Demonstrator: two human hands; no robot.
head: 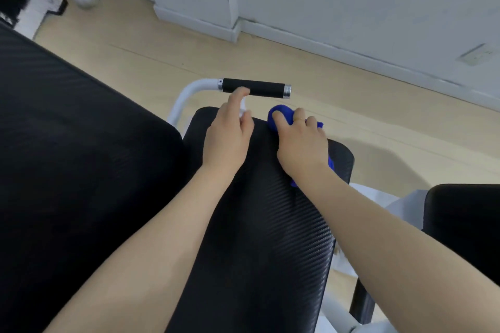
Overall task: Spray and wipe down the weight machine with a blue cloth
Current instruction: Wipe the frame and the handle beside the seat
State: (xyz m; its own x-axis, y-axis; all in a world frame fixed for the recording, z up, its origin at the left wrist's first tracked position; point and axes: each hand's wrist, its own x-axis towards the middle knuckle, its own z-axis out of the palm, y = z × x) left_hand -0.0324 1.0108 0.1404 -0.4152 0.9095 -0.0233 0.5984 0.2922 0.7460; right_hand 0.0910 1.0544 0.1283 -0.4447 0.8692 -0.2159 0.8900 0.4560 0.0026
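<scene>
Blue cloth (281,113) is being gripped by the right hand (300,140) mid-frame on the black pad (265,224), while the left hand (230,132) is clutching something small and white.

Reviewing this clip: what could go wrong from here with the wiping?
1. The blue cloth is bunched in the right hand, so it may skip parts of the black pad.
2. The left hand holds something white, mostly hidden; a spray from here could drift onto the floor.
</scene>
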